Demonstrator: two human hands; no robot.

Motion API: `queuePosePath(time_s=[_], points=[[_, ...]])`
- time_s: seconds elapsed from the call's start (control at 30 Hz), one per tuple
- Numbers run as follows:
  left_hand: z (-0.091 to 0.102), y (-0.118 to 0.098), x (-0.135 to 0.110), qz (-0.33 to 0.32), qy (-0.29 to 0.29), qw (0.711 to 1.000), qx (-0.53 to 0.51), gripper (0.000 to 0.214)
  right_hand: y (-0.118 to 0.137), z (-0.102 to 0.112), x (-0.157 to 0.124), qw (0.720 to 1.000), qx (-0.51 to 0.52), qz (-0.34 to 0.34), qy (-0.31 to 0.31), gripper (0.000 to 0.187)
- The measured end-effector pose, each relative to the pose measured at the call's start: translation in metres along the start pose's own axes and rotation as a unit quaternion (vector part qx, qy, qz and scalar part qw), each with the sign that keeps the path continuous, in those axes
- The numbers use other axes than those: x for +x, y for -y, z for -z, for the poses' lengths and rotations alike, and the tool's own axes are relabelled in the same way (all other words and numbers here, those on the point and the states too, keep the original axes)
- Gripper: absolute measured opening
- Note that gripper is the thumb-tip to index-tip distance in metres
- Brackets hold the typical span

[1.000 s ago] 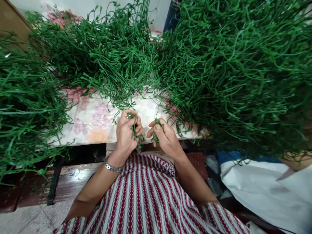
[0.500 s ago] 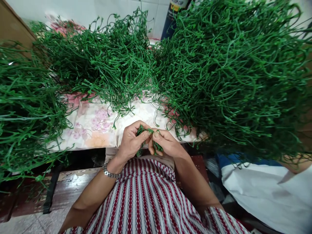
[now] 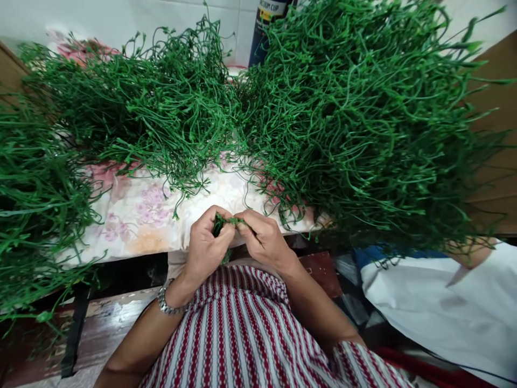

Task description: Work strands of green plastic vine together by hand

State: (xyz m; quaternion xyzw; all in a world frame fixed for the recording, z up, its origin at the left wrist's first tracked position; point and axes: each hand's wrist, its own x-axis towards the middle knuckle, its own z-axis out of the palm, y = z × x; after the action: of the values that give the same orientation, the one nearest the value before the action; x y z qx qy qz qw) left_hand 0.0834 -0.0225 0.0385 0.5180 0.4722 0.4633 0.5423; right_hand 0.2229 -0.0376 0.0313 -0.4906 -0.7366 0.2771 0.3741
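Observation:
Small green plastic-looking plant stems (image 3: 235, 220) are pinched between my two hands, low in front of my lap. My left hand (image 3: 210, 237), with a metal watch at the wrist, is closed around part of the bunch; some stems hang below its palm. My right hand (image 3: 264, 237) grips the same stems with thumb and forefinger, its fingertips nearly touching the left ones. The ends inside both fists are hidden. Just beyond my hands lies the flowered cloth (image 3: 155, 207) on the table, with loose stem tips reaching over it.
A tall pile of green stems (image 3: 363, 118) fills the right side, another pile (image 3: 149, 102) lies at the back left, and more stems (image 3: 36, 199) spread at the far left. A dark vacuum cup box (image 3: 262, 32) stands behind. At right, another person's arm (image 3: 472, 256) rests near white cloth (image 3: 440, 307).
My right hand has turned over, knuckles now upward, and its fingers have closed in on the stems beside my left hand. The whole view has shifted slightly.

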Motion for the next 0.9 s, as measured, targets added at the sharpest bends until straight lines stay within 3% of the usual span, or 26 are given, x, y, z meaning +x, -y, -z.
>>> queuePosePath(time_s=[0.17, 0.47, 0.73, 0.9], points=[[-0.002, 0.013, -0.001, -0.005, 0.032, 0.994, -0.101, 0.006, 0.003, 0.004, -0.001, 0.999, 0.021, -0.035, 0.028, 0.026], [0.001, 0.018, -0.002, -0.02, 0.017, 0.996, -0.082, 0.004, -0.001, 0.006, 0.002, 0.998, 0.028, 0.007, 0.054, 0.024], [0.004, 0.011, -0.005, -0.101, -0.028, 0.99, 0.098, 0.01, -0.004, -0.002, -0.005, 0.998, -0.022, 0.055, -0.007, 0.024], [0.004, 0.002, -0.004, -0.129, 0.01, 0.967, 0.218, 0.012, -0.008, -0.001, -0.011, 0.997, -0.047, 0.057, -0.02, 0.018]])
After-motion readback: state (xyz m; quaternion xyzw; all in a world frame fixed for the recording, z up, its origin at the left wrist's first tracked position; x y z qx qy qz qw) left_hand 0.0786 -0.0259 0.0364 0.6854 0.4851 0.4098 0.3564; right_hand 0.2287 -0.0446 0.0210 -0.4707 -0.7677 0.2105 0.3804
